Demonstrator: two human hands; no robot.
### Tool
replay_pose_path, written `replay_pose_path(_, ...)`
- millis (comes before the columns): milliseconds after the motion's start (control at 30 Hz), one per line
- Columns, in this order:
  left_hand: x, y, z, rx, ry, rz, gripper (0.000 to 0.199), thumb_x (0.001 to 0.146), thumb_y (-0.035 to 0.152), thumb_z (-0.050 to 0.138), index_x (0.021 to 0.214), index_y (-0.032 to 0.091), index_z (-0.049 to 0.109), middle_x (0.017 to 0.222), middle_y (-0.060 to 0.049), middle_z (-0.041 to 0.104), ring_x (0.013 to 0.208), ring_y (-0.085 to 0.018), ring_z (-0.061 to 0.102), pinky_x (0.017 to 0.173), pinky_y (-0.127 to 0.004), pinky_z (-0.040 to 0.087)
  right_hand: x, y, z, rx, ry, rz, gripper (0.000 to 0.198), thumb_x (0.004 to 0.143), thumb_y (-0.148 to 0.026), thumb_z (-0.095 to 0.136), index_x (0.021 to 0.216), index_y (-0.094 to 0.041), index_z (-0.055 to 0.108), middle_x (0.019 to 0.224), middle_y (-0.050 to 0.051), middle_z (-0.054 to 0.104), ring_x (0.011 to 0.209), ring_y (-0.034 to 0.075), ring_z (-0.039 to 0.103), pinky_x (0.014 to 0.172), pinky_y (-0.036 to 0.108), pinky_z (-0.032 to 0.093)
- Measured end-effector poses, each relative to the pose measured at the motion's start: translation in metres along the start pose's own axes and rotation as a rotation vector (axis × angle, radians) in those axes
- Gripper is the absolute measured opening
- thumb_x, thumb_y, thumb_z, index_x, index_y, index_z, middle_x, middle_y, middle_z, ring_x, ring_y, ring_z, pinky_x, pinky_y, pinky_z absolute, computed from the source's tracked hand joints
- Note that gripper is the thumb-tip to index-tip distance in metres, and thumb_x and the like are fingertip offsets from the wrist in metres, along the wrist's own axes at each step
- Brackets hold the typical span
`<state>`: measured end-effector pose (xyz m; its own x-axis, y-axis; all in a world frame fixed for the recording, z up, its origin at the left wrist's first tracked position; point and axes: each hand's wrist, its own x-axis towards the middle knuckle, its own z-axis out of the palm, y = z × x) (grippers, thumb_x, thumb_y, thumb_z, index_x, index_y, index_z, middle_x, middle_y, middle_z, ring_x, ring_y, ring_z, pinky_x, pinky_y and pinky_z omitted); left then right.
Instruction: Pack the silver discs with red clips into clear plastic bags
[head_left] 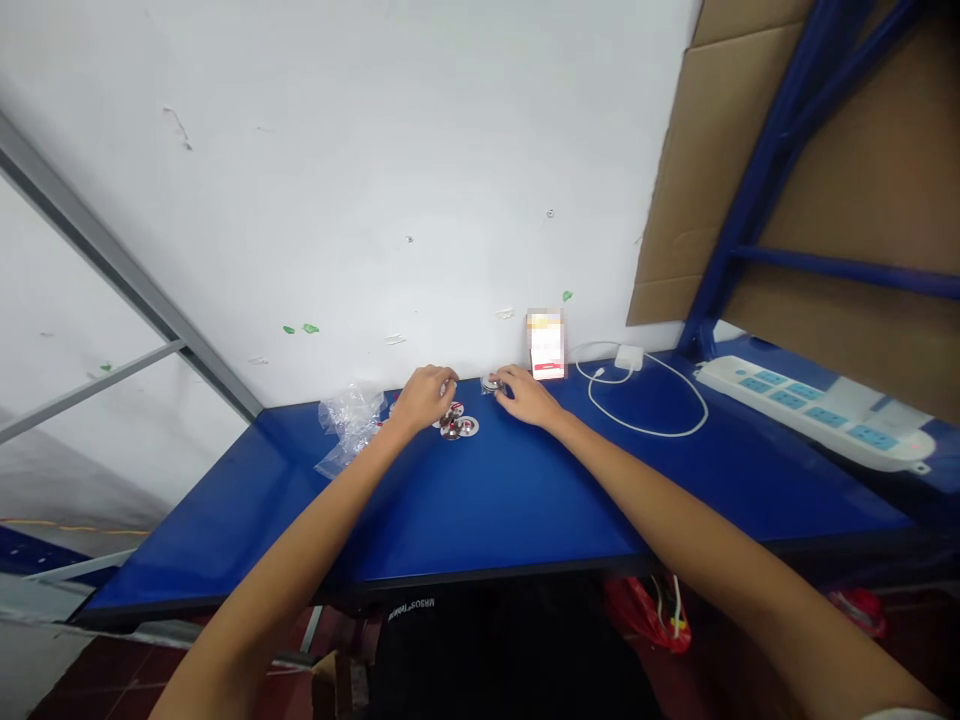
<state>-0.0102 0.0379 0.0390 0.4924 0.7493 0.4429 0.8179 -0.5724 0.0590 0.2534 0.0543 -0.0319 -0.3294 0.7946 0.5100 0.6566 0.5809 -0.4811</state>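
Note:
Small round discs (456, 423), shiny metal with white and red faces, lie in a loose pile on the blue table. My left hand (424, 396) is over the pile's back-left side, fingers curled around a pale, shiny round disc (448, 388) that is partly hidden. To the right, near the wall, my right hand (527, 396) pinches a small stack of similar discs (490, 383), with what looks like clear plastic around it. More discs show in part beside my left hand. What is printed on them is too small to read.
Crumpled clear plastic bags (351, 425) lie left of my left hand. A lit phone (547, 345) leans upright on the wall behind my right hand. Farther right are a white charger (629, 357) with its looped cable (694, 388) and a long power strip (814, 410).

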Motion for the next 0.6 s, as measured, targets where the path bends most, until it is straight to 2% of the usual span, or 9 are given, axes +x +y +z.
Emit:
replay_pose_path(67,-0.019,-0.013,-0.002,-0.036,0.078,-0.008,0.029,0.105,0.023,0.050,0.113,0.020,0.078,0.111,-0.011,0.081,0.109,-0.030,0.074,0.106,-0.047,0.055,-0.002,0.001,0.005,-0.027,-0.006,-0.012,0.040,0.100,-0.018,0.065,0.139,-0.017,0.068,0.149,0.017,0.063,0.140,0.030,0.062,0.126,0.046,0.045)
replay_pose_path(167,-0.037,-0.023,0.005,-0.106,0.135,-0.044,0.028,0.104,0.020,0.051,0.110,0.020,0.078,0.113,-0.010,0.082,0.111,-0.030,0.074,0.106,-0.047,0.055,-0.002,0.007,0.008,-0.036,0.006,0.007,0.043,0.099,-0.018,0.063,0.142,-0.016,0.063,0.146,0.018,0.062,0.140,0.031,0.061,0.125,0.047,0.046)
replay_pose_path(333,-0.041,-0.022,0.019,-0.224,0.114,-0.075,0.023,0.101,0.018,0.056,0.106,0.022,0.078,0.116,-0.008,0.083,0.115,-0.030,0.073,0.108,-0.045,0.056,-0.003,0.013,0.008,-0.060,-0.036,-0.031,0.044,0.100,-0.021,0.064,0.143,-0.021,0.063,0.143,0.015,0.065,0.137,0.031,0.063,0.124,0.050,0.048)
replay_pose_path(467,-0.042,-0.026,0.022,-0.244,0.079,-0.088,0.023,0.100,0.019,0.056,0.103,0.022,0.079,0.113,-0.009,0.082,0.112,-0.030,0.073,0.103,-0.044,0.057,-0.005,0.012,0.005,-0.099,-0.072,-0.023,0.042,0.101,-0.023,0.062,0.142,-0.022,0.067,0.152,0.016,0.063,0.142,0.033,0.061,0.125,0.054,0.047)
replay_pose_path(533,-0.043,-0.031,0.023,-0.238,0.055,-0.094,0.023,0.100,0.019,0.056,0.100,0.023,0.079,0.110,-0.008,0.082,0.111,-0.029,0.073,0.103,-0.043,0.057,-0.005,0.007,0.002,-0.130,-0.053,-0.025,0.044,0.101,-0.024,0.063,0.144,-0.020,0.068,0.164,0.017,0.056,0.150,0.035,0.056,0.128,0.056,0.045)
replay_pose_path(600,-0.044,-0.035,0.023,-0.230,0.047,-0.110,0.023,0.100,0.021,0.056,0.098,0.023,0.079,0.109,-0.008,0.082,0.111,-0.030,0.073,0.103,-0.043,0.057,-0.004,-0.010,-0.004,-0.128,-0.002,-0.057,0.039,0.102,-0.026,0.062,0.140,-0.022,0.071,0.165,0.015,0.057,0.150,0.035,0.057,0.128,0.057,0.044)
